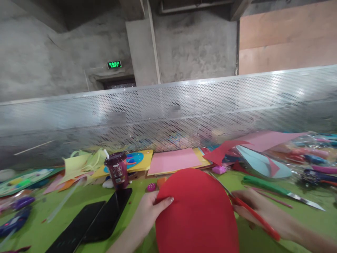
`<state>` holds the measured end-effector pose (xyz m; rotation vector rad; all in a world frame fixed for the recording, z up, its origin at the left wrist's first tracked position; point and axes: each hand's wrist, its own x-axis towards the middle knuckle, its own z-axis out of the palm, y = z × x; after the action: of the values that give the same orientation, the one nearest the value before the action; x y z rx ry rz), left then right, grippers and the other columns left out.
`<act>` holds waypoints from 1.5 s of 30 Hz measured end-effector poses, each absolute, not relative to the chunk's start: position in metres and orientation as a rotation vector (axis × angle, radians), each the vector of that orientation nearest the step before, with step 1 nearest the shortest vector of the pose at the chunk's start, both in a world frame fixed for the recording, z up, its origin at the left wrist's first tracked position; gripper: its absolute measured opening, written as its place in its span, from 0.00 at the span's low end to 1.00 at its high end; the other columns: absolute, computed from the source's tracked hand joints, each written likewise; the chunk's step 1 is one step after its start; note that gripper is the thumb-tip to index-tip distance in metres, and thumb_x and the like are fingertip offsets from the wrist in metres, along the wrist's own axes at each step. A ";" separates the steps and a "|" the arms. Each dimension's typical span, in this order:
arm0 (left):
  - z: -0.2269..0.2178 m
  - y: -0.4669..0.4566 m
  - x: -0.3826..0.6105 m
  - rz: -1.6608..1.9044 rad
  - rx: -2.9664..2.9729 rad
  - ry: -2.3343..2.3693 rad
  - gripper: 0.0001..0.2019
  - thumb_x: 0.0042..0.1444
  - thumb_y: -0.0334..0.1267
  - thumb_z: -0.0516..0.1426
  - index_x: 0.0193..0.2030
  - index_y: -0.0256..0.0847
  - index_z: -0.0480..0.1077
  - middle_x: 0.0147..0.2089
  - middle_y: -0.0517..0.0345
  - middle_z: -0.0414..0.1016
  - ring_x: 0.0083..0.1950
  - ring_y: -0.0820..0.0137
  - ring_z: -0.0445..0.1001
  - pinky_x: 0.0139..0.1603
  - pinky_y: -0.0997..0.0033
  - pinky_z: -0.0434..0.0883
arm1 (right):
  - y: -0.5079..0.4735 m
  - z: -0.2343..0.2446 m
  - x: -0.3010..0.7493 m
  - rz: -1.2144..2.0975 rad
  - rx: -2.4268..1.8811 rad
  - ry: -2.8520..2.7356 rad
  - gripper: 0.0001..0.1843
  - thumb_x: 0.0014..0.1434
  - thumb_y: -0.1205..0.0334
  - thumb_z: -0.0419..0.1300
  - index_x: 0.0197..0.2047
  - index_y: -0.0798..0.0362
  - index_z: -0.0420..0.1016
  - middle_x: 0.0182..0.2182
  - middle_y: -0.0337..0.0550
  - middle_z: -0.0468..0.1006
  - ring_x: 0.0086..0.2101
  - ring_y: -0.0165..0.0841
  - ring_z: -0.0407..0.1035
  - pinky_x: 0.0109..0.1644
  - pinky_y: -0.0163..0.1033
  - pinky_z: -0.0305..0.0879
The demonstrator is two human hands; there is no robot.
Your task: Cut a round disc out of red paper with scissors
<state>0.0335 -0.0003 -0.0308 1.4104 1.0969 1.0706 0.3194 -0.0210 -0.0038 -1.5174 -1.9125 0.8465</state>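
Note:
A sheet of red paper [197, 214] with a rounded top edge stands in front of me at the bottom centre. My left hand [149, 209] grips its left side, thumb on the near face and fingers hidden behind. At the right edge of the sheet, my right hand [254, 205] is closed around red-handled scissors [260, 221]. Their thin metal blade points up and left along the paper's curved edge; whether it touches the paper is hard to tell.
On the green tabletop, two black phones [107, 218] lie left of my left hand, near a dark purple cup [117, 172] with a straw. Pink paper [175, 160] lies behind. A green-handled blade [265, 184] rests at right. A perforated metal screen [163, 109] spans the back.

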 end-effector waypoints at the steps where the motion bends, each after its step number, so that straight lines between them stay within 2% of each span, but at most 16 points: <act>1: -0.031 0.000 0.034 1.072 1.405 1.096 0.20 0.42 0.51 0.61 0.35 0.35 0.74 0.36 0.49 0.77 0.37 0.58 0.74 0.37 0.65 0.69 | -0.021 -0.004 0.320 0.847 -1.518 -1.915 0.14 0.48 0.51 0.56 0.25 0.54 0.69 0.20 0.39 0.67 0.22 0.31 0.65 0.22 0.32 0.63; 10: -0.033 0.000 0.033 1.069 1.418 1.080 0.18 0.45 0.48 0.60 0.37 0.36 0.74 0.40 0.48 0.76 0.38 0.59 0.74 0.39 0.64 0.69 | -0.021 -0.001 0.320 0.858 -1.490 -1.935 0.13 0.49 0.52 0.55 0.24 0.54 0.69 0.20 0.39 0.66 0.22 0.31 0.65 0.22 0.32 0.63; 24: -0.034 0.002 0.031 1.080 1.412 1.068 0.17 0.45 0.47 0.60 0.36 0.35 0.74 0.40 0.47 0.77 0.39 0.57 0.74 0.40 0.63 0.69 | -0.019 -0.002 0.321 0.806 -1.513 -2.002 0.13 0.50 0.52 0.54 0.23 0.54 0.66 0.18 0.37 0.63 0.21 0.29 0.62 0.22 0.31 0.60; 35: -0.033 0.001 0.032 1.079 1.394 1.064 0.17 0.45 0.47 0.60 0.37 0.35 0.74 0.39 0.47 0.77 0.38 0.59 0.75 0.39 0.64 0.69 | -0.019 -0.002 0.318 0.711 -1.484 -1.964 0.15 0.46 0.51 0.56 0.18 0.53 0.63 0.16 0.36 0.62 0.19 0.28 0.60 0.19 0.31 0.56; 42: -0.033 0.002 0.031 1.151 1.347 1.052 0.18 0.46 0.46 0.60 0.41 0.36 0.73 0.41 0.47 0.76 0.42 0.57 0.74 0.43 0.62 0.70 | -0.011 -0.011 0.322 0.796 -1.504 -1.879 0.15 0.48 0.51 0.55 0.20 0.53 0.62 0.16 0.35 0.60 0.17 0.28 0.59 0.17 0.31 0.57; 45: -0.036 0.005 0.028 1.229 1.304 1.088 0.18 0.46 0.47 0.60 0.39 0.35 0.73 0.41 0.47 0.76 0.43 0.56 0.73 0.44 0.61 0.70 | -0.009 -0.015 0.323 0.774 -1.526 -1.893 0.15 0.49 0.52 0.55 0.20 0.53 0.59 0.16 0.34 0.58 0.17 0.27 0.58 0.17 0.31 0.55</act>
<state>0.0283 0.0048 -0.0360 1.3045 1.0878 1.2289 0.3230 -0.0085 -0.0150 -1.5263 -1.8931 0.7740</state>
